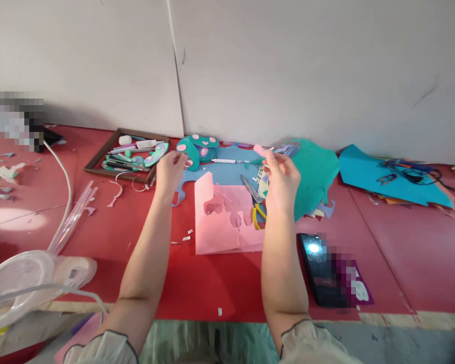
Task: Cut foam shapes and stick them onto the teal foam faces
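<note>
My right hand [282, 177] is raised above the red mat and pinches a small pink foam piece [260, 150] between thumb and fingers. My left hand [169, 171] hovers to the left, fingers curled loosely, nothing visible in it. Below and between the hands lies a pink foam sheet [227, 222] with several shapes cut out of it. Scissors [250, 188] rest by the sheet's upper right corner, beneath my right hand. A teal foam sheet [315, 169] lies behind that hand.
A wooden tray [98, 154] with pens and foam shapes sits at the back left. Teal mushroom-like cutouts [197, 148] lie near the wall. A phone [318, 270] lies at the right. Blue sheets and cables [409, 177] are far right. A white tube and plastic lid [18, 278] are left.
</note>
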The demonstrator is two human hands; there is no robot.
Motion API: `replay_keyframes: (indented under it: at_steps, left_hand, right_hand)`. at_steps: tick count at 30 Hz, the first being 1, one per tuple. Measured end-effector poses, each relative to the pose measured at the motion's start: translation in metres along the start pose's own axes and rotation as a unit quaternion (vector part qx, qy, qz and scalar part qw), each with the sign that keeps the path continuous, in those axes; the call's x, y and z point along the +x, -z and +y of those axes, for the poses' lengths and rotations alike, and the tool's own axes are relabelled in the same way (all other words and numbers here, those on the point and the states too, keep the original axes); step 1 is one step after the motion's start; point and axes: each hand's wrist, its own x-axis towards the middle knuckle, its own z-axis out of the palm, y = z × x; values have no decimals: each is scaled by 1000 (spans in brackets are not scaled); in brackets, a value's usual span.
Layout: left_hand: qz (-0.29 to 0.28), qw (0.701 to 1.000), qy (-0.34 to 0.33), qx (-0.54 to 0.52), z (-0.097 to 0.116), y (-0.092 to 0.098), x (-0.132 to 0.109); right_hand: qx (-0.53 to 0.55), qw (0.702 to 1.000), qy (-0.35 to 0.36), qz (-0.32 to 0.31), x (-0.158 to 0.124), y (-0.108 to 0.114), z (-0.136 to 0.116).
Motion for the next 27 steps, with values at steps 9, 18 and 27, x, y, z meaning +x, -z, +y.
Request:
replay_keyframes:
  at_steps: [9, 18, 27]
  left_hand:
    - [-251, 938, -1, 240, -3, -85, -38]
    - [-206, 945, -69, 244, -11, -108, -52]
    - [-129, 966, -69, 211, -24, -106, -44]
  right_hand:
    - [5, 999, 12, -31, -13, -12, -5]
    - [58, 998, -25, -16, -50, -46, 21]
    - [38, 979, -201, -17, -54, -34, 98]
